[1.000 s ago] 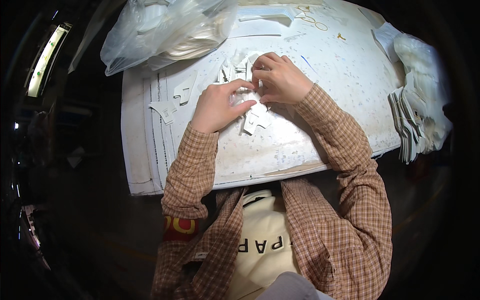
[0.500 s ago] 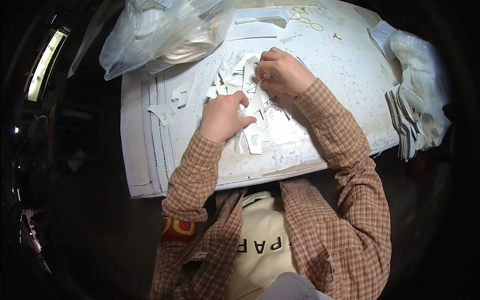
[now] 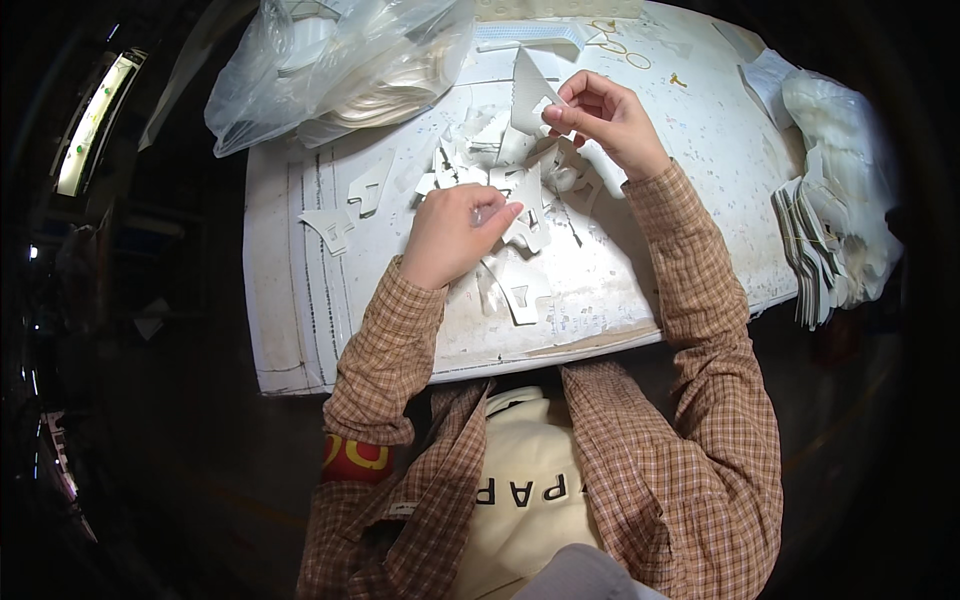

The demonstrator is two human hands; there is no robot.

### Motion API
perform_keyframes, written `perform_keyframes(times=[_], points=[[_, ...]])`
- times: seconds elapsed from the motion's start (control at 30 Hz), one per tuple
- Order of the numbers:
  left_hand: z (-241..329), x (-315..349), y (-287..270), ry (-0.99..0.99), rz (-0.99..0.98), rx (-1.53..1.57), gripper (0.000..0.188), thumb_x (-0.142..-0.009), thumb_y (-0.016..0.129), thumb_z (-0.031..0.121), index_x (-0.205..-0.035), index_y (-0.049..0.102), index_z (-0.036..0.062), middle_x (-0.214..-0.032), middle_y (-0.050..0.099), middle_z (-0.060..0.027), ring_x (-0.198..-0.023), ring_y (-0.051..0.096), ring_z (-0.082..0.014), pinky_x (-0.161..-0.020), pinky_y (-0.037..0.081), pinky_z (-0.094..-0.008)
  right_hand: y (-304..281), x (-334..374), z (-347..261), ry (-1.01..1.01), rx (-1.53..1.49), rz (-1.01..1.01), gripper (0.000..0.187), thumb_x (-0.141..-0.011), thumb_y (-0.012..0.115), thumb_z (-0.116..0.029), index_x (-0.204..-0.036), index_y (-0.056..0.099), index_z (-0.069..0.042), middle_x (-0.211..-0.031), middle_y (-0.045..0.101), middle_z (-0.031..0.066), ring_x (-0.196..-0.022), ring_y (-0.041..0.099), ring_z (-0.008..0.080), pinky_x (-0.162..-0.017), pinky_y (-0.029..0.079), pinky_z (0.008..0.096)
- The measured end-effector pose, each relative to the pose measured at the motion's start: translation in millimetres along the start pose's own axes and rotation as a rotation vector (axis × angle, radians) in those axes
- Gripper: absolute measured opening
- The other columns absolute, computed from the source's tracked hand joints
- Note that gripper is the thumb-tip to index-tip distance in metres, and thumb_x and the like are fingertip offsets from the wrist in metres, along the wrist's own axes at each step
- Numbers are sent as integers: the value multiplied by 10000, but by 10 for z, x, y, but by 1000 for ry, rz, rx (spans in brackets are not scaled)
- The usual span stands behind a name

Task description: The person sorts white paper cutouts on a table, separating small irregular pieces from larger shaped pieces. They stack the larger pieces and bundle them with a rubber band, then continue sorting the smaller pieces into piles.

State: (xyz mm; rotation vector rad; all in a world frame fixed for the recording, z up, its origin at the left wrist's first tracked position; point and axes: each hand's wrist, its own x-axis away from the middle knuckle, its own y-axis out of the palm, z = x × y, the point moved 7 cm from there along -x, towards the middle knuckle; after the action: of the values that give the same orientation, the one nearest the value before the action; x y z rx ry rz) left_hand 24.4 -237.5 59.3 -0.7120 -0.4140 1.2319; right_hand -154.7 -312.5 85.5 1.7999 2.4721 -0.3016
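Observation:
My right hand (image 3: 610, 118) is raised above the far part of a heap, pinching a flat white cut-out piece (image 3: 530, 92) between thumb and fingers. The piece stands tilted, its pointed end away from me, with a toothed left edge. My left hand (image 3: 455, 232) rests at the near left of the heap of white cut-out pieces (image 3: 480, 150), thumb stretched out and apart from the index finger. Its other fingers are partly hidden. One notched white piece (image 3: 520, 295) lies nearer me. A white cut-out (image 3: 328, 228) lies farther left.
A clear plastic bag of stacked white pieces (image 3: 345, 85) stands at the far left of the white table (image 3: 640, 260). At the right edge sit a banded stack of white pieces (image 3: 803, 245) and another plastic bag (image 3: 840, 140). Yellow rubber bands (image 3: 622, 55) lie at the back.
My right hand has lifted up and away from the heap with a white piece in it. My left hand stays nearly in place, and the near pieces have shifted slightly.

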Motion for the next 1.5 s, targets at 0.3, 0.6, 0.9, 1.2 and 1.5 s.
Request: perform_keyframes(times=[0.3, 0.6, 0.9, 1.2, 1.5], points=[[-310, -102, -235, -46, 335, 522, 253, -866, 645, 175, -986, 630, -47, -786, 674, -67, -706, 568, -65, -664, 465, -223, 162, 43, 18, 51, -128, -43, 122, -854, 675, -173, -859, 636, -57, -742, 609, -25, -619, 494, 23, -520, 356, 166], [-380, -98, -107, -240, 155, 785, 230, -904, 571, 137, -1038, 622, -44, -897, 669, -54, -716, 598, -85, -659, 477, -223, 456, 150, -67, -131, 382, -75, 374, -800, 694, -128, -1168, 651, -173, -717, 652, 56, -555, 526, 93, -573, 478, 248], [-266, -89, -345, 5, 324, 325, 247, -836, 681, 187, -959, 650, -26, -821, 688, -72, -726, 615, -92, -663, 483, -237, 468, 156, -47, -179, 409, -74, 327, -809, 700, -173, -1131, 666, -131, -779, 676, 57, -574, 550, 91, -562, 482, 241], [-1115, 99, -1366, -257, 450, 234, 195, -775, 746, 195, -850, 706, 20, -807, 676, -34, -773, 599, -98, -754, 461, -252, 391, 127, -46, -213, 413, -22, 197, -839, 664, -195, -1023, 711, -142, -814, 679, -1, -579, 517, 49, -499, 428, 182], [-1671, -8, -1123, -473, 366, 48, 245, -749, 755, 251, -882, 715, 49, -857, 693, -76, -766, 612, -119, -747, 467, -259, 392, 148, -117, -212, 474, -40, 157, -828, 658, -169, -961, 720, -113, -824, 679, 3, -580, 521, 69, -522, 432, 204]])
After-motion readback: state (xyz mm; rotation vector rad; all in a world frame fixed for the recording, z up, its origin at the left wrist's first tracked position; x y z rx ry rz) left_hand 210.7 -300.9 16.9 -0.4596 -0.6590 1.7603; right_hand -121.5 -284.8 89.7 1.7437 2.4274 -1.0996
